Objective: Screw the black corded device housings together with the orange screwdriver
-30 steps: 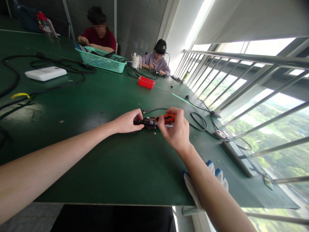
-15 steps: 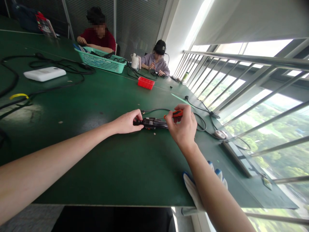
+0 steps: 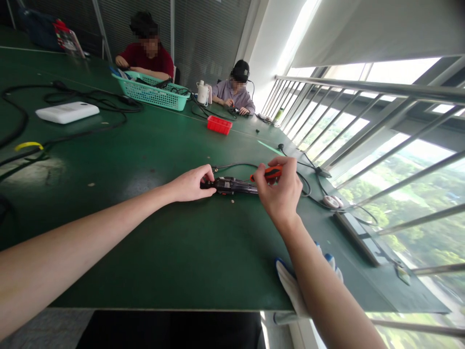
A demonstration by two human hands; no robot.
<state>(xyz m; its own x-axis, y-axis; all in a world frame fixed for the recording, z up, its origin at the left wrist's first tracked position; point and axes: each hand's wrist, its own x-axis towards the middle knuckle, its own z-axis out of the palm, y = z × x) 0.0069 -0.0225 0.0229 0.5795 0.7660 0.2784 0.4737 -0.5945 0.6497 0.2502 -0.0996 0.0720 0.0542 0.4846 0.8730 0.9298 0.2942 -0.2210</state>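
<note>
A long, slim black handheld device [image 3: 229, 186] lies on the green table [image 3: 203, 252] in front of me; I cannot make out its exact kind. My left hand [image 3: 194, 184] grips its left end between thumb and fingers. Over the device's right part, my right hand [image 3: 280, 194] holds an orange-and-black screwdriver [image 3: 272, 172], its handle slanting up to the right. The thin shaft points left toward the device, but I cannot tell whether its tip touches. A black cord [image 3: 236, 165] curves behind the device and around to the right.
White-and-blue gloves [image 3: 288, 281] lie under my right forearm. Beyond are a red tray [image 3: 219, 125], a teal basket [image 3: 156, 94], a white box [image 3: 68, 112] and black cables. Two people sit across the table. A metal railing [image 3: 363, 87] runs along the right, beside a dark flat bar [image 3: 358, 237].
My right hand has shifted slightly to the right with the screwdriver, uncovering a bit more of the device. My left hand has stayed in place.
</note>
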